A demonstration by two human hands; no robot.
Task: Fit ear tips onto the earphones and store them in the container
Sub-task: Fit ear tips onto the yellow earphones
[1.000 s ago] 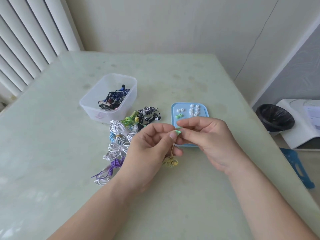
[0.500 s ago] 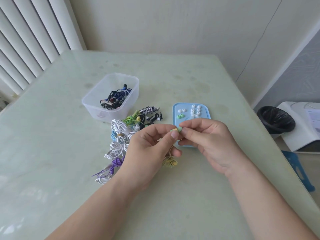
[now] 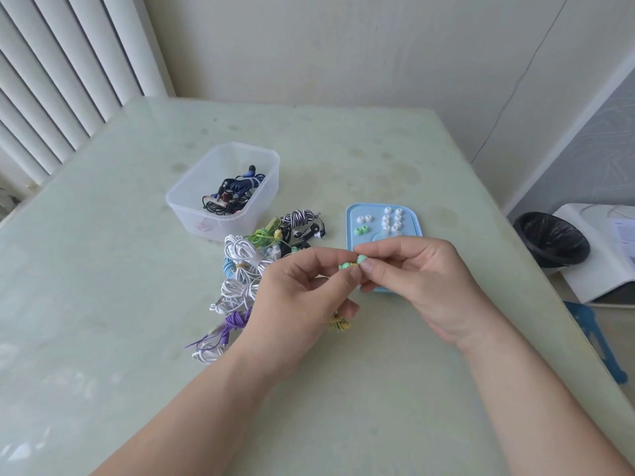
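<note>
Both hands have barely shifted above the table [image 3: 343,149], yet more green shows between them. The left hand [image 3: 295,304] pinches the earphone [image 3: 343,266], its yellow cord [image 3: 338,325] dangling beneath. The right hand [image 3: 429,280] pinches the green ear tip [image 3: 362,259] against it, just before the blue tray [image 3: 374,207].

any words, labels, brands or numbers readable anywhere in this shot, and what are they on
No text here can be read.
Sheet of paper on the white unit at the right edge: faint print, too small and blurred to read.
Clear container and blue tray: no lettering visible.
</note>
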